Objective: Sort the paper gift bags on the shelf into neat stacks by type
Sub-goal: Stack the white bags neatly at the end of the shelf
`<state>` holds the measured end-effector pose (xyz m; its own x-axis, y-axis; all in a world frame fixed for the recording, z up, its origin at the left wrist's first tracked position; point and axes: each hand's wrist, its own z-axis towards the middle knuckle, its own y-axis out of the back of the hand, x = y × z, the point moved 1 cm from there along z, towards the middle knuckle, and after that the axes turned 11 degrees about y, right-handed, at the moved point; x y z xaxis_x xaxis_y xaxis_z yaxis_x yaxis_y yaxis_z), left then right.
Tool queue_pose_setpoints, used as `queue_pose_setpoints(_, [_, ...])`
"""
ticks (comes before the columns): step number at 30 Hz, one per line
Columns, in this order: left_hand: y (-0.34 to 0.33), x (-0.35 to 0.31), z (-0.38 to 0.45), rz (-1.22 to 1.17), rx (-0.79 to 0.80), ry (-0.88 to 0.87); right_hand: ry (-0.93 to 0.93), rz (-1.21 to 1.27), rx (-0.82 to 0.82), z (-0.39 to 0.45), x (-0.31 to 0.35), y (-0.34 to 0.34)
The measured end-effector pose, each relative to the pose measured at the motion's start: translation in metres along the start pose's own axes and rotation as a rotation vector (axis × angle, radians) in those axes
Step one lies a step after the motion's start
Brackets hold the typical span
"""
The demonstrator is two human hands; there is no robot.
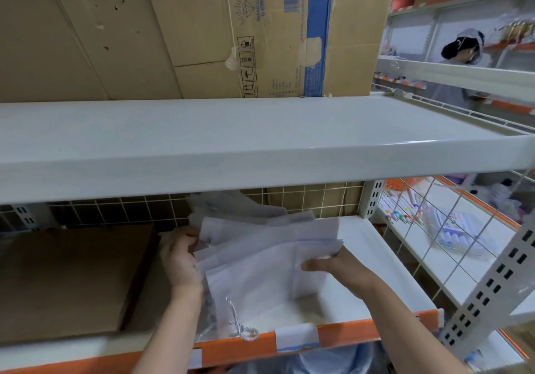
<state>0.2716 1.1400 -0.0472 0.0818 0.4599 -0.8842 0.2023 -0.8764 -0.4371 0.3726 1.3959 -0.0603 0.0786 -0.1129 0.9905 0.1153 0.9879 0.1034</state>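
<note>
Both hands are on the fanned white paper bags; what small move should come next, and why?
Probably squeeze the fanned white paper bags square between the left hand and right hand. Their edges are splayed at different angles, and the brown paper bag stack beside them already lies flat.

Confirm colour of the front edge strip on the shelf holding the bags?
Orange front edge strip, with a white label holder clipped on; it shows in the head view, the only one.

Cardboard box (pixel 260 40): diamond logo, handling symbols; lettering unreadable.
</note>
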Motion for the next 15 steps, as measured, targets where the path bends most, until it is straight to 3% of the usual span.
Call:
queue_pose_setpoints(3, [-0.004, -0.004, -0.005, -0.009, -0.084, -0.059, 0.006, -0.009, -0.022, 0.004, 0.002, -0.002])
queue_pose_setpoints(7, [0.003, -0.010, 0.016, -0.146, -0.108, 0.009, 0.022, 0.002, -0.076, 0.005, -0.001, -0.006])
queue_pose_setpoints(10, [0.008, -0.017, 0.057, 0.005, -0.079, 0.209, 0.015, -0.001, -0.089, 0.005, -0.002, -0.006])
queue_pose_setpoints(15, [-0.014, -0.015, 0.059, -0.014, 0.127, 0.429, 0.010, 0.024, -0.110, 0.004, -0.001, -0.006])
